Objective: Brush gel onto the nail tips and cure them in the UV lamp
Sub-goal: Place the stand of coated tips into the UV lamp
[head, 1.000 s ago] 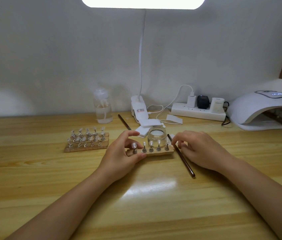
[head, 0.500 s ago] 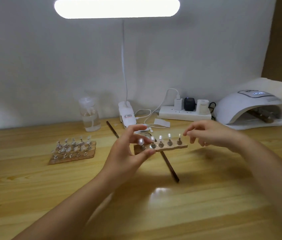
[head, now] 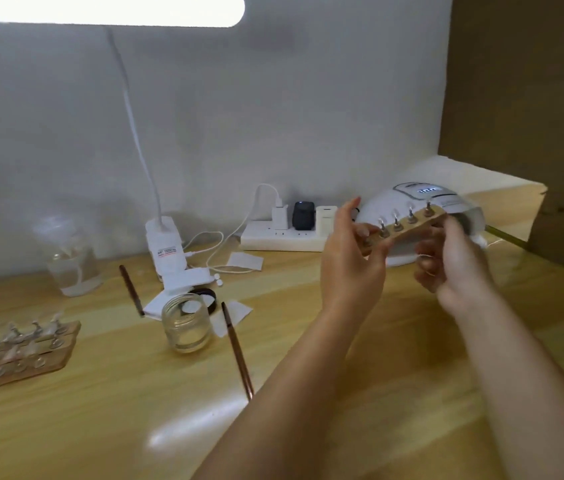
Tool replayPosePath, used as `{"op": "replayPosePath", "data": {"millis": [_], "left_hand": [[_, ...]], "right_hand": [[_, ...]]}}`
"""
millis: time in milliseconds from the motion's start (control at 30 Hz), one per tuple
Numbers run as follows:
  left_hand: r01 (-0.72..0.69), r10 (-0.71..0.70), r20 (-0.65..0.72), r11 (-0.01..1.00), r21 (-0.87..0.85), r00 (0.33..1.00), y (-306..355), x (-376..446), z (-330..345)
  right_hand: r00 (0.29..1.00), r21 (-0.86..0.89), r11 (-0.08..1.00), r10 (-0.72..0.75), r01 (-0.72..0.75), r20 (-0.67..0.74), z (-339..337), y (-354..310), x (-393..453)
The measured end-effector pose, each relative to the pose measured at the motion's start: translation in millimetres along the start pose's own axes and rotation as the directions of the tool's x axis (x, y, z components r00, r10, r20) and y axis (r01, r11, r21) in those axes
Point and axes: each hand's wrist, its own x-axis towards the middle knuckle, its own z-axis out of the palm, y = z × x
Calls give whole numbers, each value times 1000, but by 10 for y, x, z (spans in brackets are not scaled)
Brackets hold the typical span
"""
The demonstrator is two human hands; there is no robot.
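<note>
Head view, near to far. Two bare forearms reach up from the lower edge over a wooden table point(head: 65, 427). Left hand point(head: 349, 261) pinches the near end of a wooden strip point(head: 408, 225) between thumb and fingers; the forefinger stands up straight. Right hand point(head: 453, 268) holds the far end from beneath, fingers curled round it; its fingertips are partly hidden and blurred. Strip is held in the air, tilted, far end higher, just in front of the mouth of the white UV lamp point(head: 412, 199). Four nail tips point(head: 412, 214) on metal pegs show along its top; a possible fifth is hidden behind the left thumb.

On the table, nearest: a brown brush point(head: 239, 355) lying lengthwise, just right of an open glass jar point(head: 187, 322). Far left, a wooden rack point(head: 20, 351) with rows of more nail tips. Behind the jar, a black lid point(head: 207, 296), white paper squares point(head: 239, 311) and a second brush point(head: 131, 289). Further back, a clear pump bottle point(head: 72, 258), the white clamp base of a desk lamp point(head: 166, 245) with its lit head at the top edge, and a power strip point(head: 284, 237) against the wall with plugs in it. UV lamp's display is lit; digits are unreadable.
</note>
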Motion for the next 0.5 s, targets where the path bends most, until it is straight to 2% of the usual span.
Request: {"op": "replayPosePath", "data": {"millis": [133, 200, 300, 400, 500], "left_hand": [[-16, 7, 141, 998, 64, 990, -160, 69, 216], [-28, 18, 156, 998, 63, 988, -263, 74, 186], [2, -4, 107, 1000, 16, 994, -356, 87, 118], [32, -28, 161, 999, -24, 987, -358, 86, 119], [4, -4, 222, 1000, -1, 975, -361, 78, 140]], "right_hand": [[995, 171, 985, 10, 8, -100, -145, 32, 121], [998, 115, 993, 21, -14, -59, -214, 17, 207], [985, -96, 992, 96, -83, 142, -329, -78, 339], [917, -244, 961, 209, -129, 341, -476, -283, 483], [833, -363, 921, 308, -141, 459, -619, -386, 598]]}}
